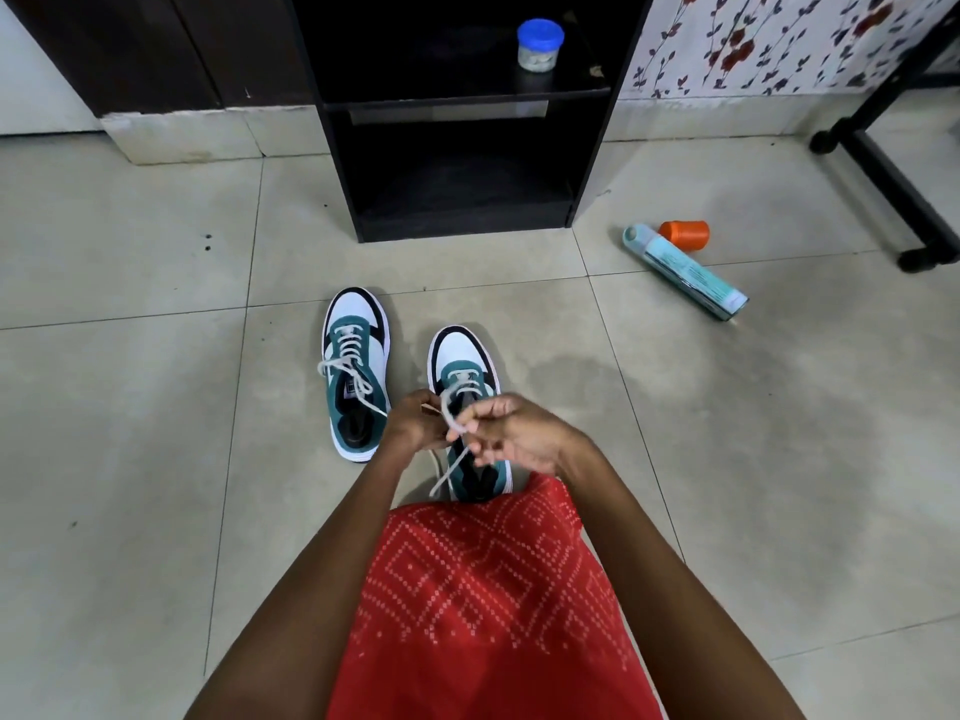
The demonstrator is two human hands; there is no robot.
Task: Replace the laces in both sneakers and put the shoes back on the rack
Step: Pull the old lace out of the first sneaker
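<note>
Two teal, white and black sneakers stand toes-away on the tiled floor. The left sneaker [355,350] is laced, with a loose white bow across its tongue. The right sneaker [464,363] is partly hidden under my hands. My left hand [413,420] pinches one end of its white lace [451,407] over the tongue. My right hand [511,431] pinches the other strand, and a lace tail hangs down beside the heel. The black shoe rack [457,163] stands straight ahead, its lower shelf open.
A blue-lidded jar [540,44] sits on the rack's upper shelf. A teal spray can [685,270] lies on the floor at right with an orange cap [684,235] beside it. A black wheeled frame [883,168] stands far right. My red garment [483,605] covers my lap.
</note>
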